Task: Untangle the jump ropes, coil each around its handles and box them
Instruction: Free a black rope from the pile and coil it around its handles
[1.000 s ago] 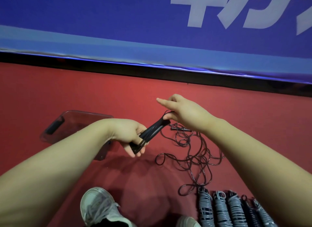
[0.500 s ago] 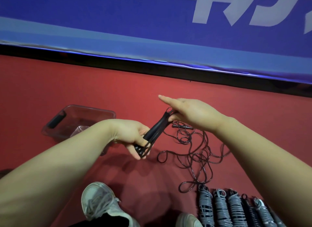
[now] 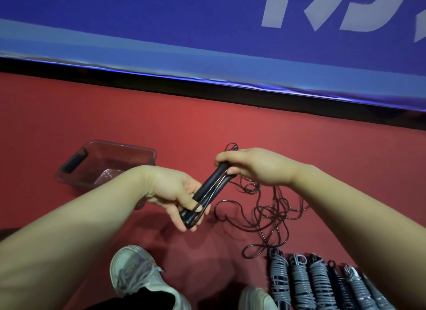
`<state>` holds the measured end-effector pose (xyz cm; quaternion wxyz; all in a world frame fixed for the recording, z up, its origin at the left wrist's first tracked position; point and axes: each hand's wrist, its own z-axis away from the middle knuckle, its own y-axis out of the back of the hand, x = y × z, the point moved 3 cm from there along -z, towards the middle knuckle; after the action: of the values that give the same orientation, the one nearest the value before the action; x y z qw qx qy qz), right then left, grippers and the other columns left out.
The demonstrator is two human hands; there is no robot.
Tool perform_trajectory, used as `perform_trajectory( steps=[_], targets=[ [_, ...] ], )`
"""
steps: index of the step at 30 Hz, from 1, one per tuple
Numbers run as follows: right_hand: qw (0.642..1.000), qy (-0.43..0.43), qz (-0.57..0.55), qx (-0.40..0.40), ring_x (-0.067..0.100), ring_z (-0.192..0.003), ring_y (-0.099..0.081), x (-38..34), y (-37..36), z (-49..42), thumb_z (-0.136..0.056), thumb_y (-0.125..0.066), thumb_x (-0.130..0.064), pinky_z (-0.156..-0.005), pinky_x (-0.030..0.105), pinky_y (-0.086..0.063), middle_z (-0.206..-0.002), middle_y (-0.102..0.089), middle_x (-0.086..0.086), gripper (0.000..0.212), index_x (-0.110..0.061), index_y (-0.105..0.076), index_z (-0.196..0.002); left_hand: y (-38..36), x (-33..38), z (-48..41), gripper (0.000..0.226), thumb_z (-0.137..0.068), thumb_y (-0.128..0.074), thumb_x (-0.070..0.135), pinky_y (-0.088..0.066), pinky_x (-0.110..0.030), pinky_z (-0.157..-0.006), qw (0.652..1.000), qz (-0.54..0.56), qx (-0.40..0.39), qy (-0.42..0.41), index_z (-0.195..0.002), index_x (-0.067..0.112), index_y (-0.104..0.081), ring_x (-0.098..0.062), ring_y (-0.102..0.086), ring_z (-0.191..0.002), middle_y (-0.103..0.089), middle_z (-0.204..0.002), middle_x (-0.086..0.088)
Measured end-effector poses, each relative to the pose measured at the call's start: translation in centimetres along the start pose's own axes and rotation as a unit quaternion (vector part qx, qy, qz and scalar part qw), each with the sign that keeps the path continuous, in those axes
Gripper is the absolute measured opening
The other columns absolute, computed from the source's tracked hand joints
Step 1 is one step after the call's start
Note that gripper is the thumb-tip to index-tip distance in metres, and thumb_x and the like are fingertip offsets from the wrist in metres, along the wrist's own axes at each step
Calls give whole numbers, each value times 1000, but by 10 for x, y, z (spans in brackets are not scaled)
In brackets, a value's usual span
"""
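Observation:
My left hand (image 3: 175, 194) grips the lower end of two black jump rope handles (image 3: 208, 191) held side by side. My right hand (image 3: 258, 166) pinches their upper end, with a small loop of the thin black cord sticking up behind my fingers. A strand of cord runs along the handles. The rest of the cord (image 3: 269, 213) lies in a loose tangle on the red floor below my right hand. A clear plastic box (image 3: 76, 173) with a black handle sits on the floor at the left, behind my left forearm.
Several coiled jump ropes (image 3: 302, 284), mostly grey, lie in a row at the bottom right. My two white shoes (image 3: 136, 277) are at the bottom. A blue banner wall (image 3: 161, 33) with a black base strip runs across the back.
My right hand has closed over the upper end of the handles, its pointing finger now curled in, and a cord loop now shows above it. The view has shifted a little.

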<state>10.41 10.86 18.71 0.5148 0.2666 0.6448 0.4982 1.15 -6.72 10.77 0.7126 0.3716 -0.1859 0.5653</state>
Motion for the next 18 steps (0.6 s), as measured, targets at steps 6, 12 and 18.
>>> perform_trajectory(
  steps=[6, 12, 18],
  targets=[
    [1000, -3, 11, 9, 16, -79, -45, -2, 10, -4, -97, -50, -22, -69, 22, -30, -94, -53, -4, 26, -16, -51, -122, 1, -16, -15, 49, -79, -78, 36, -47, -58, -93, 991, 132, 10, -13, -121, 19, -59, -36, -63, -110, -65, -118, -16],
    [998, -17, 53, 9, 23, -88, -51, -4, 17, -5, -97, -49, -24, -79, 31, -39, -101, -59, 7, 27, -14, -53, -121, 6, -6, -5, 52, -86, -69, 43, -41, -58, -100, 974, 217, 58, -25, -129, 21, -51, -39, -57, -117, -60, -127, -18],
    [997, -33, 67, 14, 21, -84, -49, -3, 20, -5, -97, -49, -25, -74, 30, -37, -99, -58, 3, 26, -15, -54, -120, -18, 47, 21, 20, -95, -54, 23, -54, -35, -79, 962, 245, 93, -78, -114, 17, -53, -19, -69, -99, -72, -106, -4]
  ],
)
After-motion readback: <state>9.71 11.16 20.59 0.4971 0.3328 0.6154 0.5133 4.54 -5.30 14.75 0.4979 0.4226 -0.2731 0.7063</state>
